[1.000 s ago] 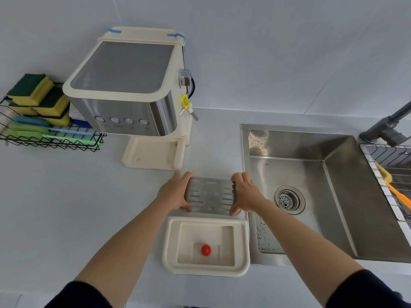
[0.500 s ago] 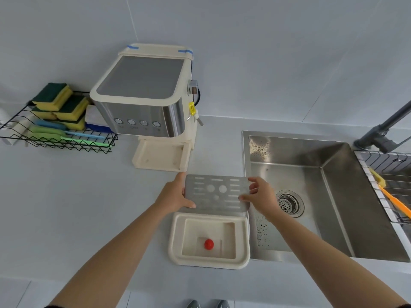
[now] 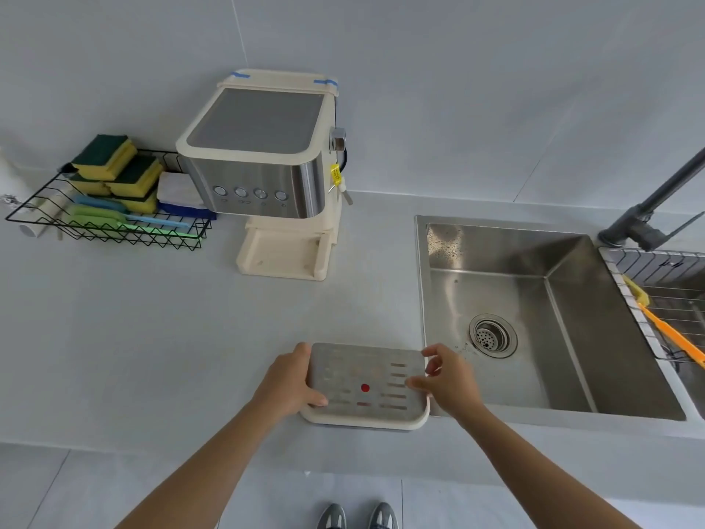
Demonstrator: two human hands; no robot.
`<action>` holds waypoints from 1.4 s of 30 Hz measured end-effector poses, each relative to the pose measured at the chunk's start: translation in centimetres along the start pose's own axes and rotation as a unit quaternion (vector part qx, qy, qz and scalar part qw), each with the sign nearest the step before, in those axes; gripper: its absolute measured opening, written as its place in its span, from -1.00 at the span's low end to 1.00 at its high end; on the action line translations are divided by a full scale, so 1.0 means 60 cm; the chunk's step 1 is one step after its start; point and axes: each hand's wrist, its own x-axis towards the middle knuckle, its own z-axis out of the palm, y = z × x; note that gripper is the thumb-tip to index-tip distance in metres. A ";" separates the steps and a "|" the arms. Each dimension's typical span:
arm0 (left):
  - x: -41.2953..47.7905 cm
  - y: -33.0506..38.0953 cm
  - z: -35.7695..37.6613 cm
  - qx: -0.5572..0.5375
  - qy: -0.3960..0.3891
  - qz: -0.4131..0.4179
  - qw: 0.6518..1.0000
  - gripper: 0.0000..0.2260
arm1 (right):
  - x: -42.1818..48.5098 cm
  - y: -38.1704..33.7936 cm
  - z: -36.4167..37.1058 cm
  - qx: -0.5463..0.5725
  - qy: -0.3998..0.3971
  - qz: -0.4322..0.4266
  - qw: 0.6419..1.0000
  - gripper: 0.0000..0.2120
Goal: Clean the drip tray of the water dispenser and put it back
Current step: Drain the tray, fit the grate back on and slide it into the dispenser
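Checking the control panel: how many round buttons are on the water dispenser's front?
4 round buttons in a row on the steel front of the water dispenser: leftmost, second, third, rightmost. None seems hidden.

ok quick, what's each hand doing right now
Left hand: grips the left edge of the metal grate, thumb on top.
Right hand: thumb on the grate's right side; a grip cannot be told.

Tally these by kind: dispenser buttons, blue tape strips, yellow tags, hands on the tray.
Buttons: 4
Tape strips: 2
Yellow tags: 1
Hands on tray: 2, left hand and right hand
Total: 9
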 end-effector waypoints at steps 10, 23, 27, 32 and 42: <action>0.004 -0.004 0.018 0.037 0.010 -0.019 0.999 -0.45 | 0.001 0.001 0.013 -0.062 0.006 -0.001 0.998 -0.58; 0.001 -0.012 0.015 0.034 0.015 -0.014 0.999 -0.41 | 0.004 0.003 0.018 -0.120 0.012 -0.023 0.992 -0.48; -0.001 -0.018 0.014 -0.004 0.007 -0.033 0.999 -0.33 | 0.003 0.008 0.017 -0.088 0.009 -0.002 0.996 -0.36; -0.009 -0.020 0.019 -0.052 0.009 -0.040 0.998 -0.34 | -0.006 0.015 0.019 -0.072 -0.001 -0.014 0.997 -0.46; -0.027 -0.014 0.048 -0.241 0.068 -0.072 0.966 -0.57 | -0.047 0.028 0.051 0.054 -0.022 -0.044 0.997 -0.48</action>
